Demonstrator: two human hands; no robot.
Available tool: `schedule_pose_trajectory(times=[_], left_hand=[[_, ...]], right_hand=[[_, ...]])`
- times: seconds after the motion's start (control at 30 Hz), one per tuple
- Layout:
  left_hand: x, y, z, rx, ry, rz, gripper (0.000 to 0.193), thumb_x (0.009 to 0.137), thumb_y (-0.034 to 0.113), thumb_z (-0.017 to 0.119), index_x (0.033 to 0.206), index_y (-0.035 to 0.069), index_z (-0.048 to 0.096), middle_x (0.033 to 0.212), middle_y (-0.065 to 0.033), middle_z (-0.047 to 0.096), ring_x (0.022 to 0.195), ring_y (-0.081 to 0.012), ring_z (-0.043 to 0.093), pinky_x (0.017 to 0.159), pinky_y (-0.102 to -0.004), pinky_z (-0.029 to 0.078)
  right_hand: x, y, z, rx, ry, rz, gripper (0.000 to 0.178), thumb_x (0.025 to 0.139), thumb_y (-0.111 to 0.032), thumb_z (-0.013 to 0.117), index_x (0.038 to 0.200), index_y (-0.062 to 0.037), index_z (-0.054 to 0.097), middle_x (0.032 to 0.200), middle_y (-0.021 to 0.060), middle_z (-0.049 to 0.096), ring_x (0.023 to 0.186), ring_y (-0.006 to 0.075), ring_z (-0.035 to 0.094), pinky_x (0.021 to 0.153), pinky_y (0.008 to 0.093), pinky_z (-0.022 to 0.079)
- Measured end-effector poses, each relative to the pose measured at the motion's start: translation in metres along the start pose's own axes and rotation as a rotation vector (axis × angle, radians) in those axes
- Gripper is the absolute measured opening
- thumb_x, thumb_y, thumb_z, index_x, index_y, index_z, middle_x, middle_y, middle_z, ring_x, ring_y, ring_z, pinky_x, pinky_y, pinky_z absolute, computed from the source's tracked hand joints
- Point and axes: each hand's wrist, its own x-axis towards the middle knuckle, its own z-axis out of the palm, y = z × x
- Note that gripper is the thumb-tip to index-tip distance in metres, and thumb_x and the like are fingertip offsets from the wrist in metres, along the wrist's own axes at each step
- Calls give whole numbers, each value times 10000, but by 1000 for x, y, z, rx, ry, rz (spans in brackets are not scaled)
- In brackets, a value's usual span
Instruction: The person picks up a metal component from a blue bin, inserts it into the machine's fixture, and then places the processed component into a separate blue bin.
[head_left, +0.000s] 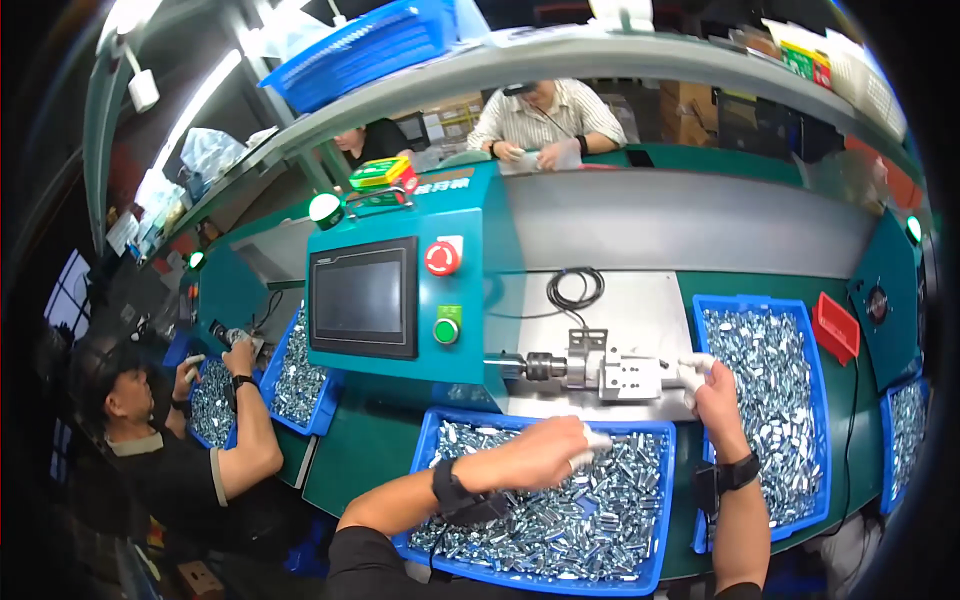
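My left hand is over the near blue bin, which is heaped with small shiny metal cylinders. Its fingertips, in white finger covers, are drawn together just above the heap; whatever they hold is too small to make out. At the right end of a metal clamping block, the fingers of my right hand are pinched, also in white covers. Any part between them is hidden. A spindle with a dark chuck lines up with the block, left of it, coming from the teal machine.
A second blue bin of metal cylinders stands right of my right forearm, beside a red tray. On the machine are a screen, a red stop button and a green button. A co-worker sits at left; another works opposite.
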Motion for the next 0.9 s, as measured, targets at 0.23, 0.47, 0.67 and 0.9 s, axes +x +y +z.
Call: schedule_pose_trajectory(times=[0.23,0.47,0.67,0.9], left_hand=[[24,14,-59,52,344,-139,355,841,51,585,1196,72,573,882,-146,585,814,-311,562,719,-395,473],[47,5,-56,76,328,-268,354,836,36,621,1187,66,583,873,-109,593,792,-244,582,666,-325,497],[78,-16,-52,373,313,-147,317,763,5,617,1077,41,626,837,-119,587,817,-289,555,688,-370,467],[90,-23,-43,320,270,43,327,685,-14,609,1003,56,648,846,-104,582,835,-305,525,753,-405,433]], right_hand=[[6,-4,-8,-8,56,-43,174,867,-105,638,1023,-29,618,637,-47,564,487,14,439,417,187,295],[-4,13,-2,-268,107,-240,162,863,-87,645,993,6,619,576,-46,546,491,8,434,440,193,307],[-5,9,6,-379,175,-309,183,791,-128,680,936,-16,687,493,59,534,407,120,476,421,281,353],[-6,9,8,-447,198,-395,141,775,-141,694,866,-33,698,491,88,547,400,185,525,411,318,375]])
